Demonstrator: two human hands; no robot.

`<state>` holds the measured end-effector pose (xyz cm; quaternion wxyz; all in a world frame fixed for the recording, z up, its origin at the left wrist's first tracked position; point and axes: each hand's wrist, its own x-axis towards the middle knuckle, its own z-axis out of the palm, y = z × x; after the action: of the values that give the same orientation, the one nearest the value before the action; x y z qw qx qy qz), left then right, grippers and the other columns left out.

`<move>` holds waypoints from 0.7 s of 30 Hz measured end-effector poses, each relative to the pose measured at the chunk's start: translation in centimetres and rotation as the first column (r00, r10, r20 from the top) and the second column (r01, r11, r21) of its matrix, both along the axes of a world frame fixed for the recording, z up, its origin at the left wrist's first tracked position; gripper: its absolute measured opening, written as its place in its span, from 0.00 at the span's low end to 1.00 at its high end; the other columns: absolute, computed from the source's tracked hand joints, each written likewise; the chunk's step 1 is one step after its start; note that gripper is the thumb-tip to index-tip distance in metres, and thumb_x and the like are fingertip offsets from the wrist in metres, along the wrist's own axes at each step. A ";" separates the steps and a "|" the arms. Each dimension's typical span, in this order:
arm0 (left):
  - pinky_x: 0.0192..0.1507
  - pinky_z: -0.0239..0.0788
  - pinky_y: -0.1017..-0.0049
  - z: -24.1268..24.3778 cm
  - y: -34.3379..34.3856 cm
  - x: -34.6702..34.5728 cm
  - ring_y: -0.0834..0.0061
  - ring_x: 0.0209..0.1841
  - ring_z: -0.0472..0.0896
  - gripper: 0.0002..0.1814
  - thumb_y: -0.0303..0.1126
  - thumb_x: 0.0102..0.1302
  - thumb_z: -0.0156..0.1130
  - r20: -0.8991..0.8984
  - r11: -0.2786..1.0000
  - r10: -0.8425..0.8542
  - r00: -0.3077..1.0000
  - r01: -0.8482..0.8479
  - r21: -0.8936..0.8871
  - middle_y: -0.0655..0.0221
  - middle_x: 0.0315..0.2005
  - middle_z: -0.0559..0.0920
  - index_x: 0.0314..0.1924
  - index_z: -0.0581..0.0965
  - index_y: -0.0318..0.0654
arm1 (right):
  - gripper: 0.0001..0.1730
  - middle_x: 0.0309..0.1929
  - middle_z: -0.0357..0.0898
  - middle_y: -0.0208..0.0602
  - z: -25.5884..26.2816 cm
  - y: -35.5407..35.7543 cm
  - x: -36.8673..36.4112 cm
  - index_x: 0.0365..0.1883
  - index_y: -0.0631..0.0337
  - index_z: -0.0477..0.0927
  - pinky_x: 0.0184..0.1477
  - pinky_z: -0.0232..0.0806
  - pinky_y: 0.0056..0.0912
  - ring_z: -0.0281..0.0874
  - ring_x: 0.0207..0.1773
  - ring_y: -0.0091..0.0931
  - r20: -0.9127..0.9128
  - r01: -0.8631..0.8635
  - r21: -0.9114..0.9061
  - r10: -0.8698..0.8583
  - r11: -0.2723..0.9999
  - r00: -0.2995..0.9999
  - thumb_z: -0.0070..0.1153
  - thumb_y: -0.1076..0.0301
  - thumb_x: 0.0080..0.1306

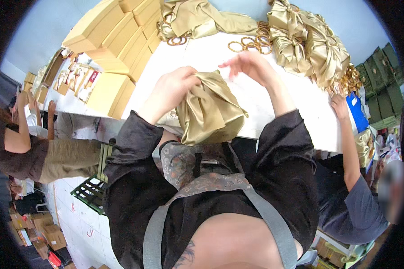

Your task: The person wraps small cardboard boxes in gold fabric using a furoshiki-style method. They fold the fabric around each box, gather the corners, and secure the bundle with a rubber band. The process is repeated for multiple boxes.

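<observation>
A bundle wrapped in gold satin cloth [212, 111] rests at the front edge of the white table, right before me. My left hand [176, 87] pinches the gathered cloth at the bundle's upper left. Up and to the right of it, my right hand [250, 67] hovers with its fingers apart, holding nothing and slightly blurred. What lies inside the wrapping is hidden. Beyond my right hand, several brown bamboo-look rings [252, 43] lie on the white table [195, 53].
Cardboard boxes [121, 40] are stacked at the left. Knotted gold cloth bundles [309, 43] pile up at the right, and loose gold cloth [198, 20] lies at the back. A co-worker's hand [339, 105] reaches onto the table's right end; another person [54, 154] stands left.
</observation>
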<state>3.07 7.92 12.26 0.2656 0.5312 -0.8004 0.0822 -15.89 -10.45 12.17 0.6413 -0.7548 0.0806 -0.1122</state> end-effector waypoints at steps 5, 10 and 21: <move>0.34 0.73 0.72 -1.0 -2.4 -0.6 0.70 0.36 0.77 0.10 0.26 0.47 0.60 0.250 0.890 0.021 0.968 0.096 -0.446 0.69 0.39 0.79 0.32 0.79 0.37 | 0.37 0.35 0.81 0.37 -0.7 0.2 6.8 0.40 0.61 0.81 0.45 0.67 0.27 0.77 0.37 0.25 -0.372 -0.050 -0.219 -0.036 0.974 0.928 0.34 0.35 0.69; 0.43 0.72 0.69 -1.9 -1.7 0.1 0.68 0.35 0.77 0.06 0.28 0.51 0.61 0.130 0.893 -0.034 0.991 0.088 -0.441 0.68 0.38 0.80 0.31 0.79 0.36 | 0.21 0.36 0.78 0.42 -0.1 2.1 7.6 0.45 0.64 0.73 0.39 0.74 0.30 0.79 0.37 0.30 0.092 0.029 0.584 -0.102 0.811 0.991 0.45 0.52 0.72; 0.51 0.67 0.77 -9.6 8.4 2.1 0.79 0.30 0.73 0.09 0.22 0.63 0.47 -0.946 0.948 0.312 0.091 0.040 0.317 0.71 0.26 0.74 0.39 0.75 0.32 | 0.13 0.19 0.63 0.23 -7.6 -0.4 5.0 0.31 0.59 0.68 0.20 0.51 0.17 0.57 0.17 0.15 0.086 0.373 0.542 -0.491 0.753 0.867 0.49 0.60 0.70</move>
<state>5.19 16.30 2.63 0.6495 0.5509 -0.3654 -0.3757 -10.90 -10.83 4.58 0.7780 -0.5011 0.2079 -0.3170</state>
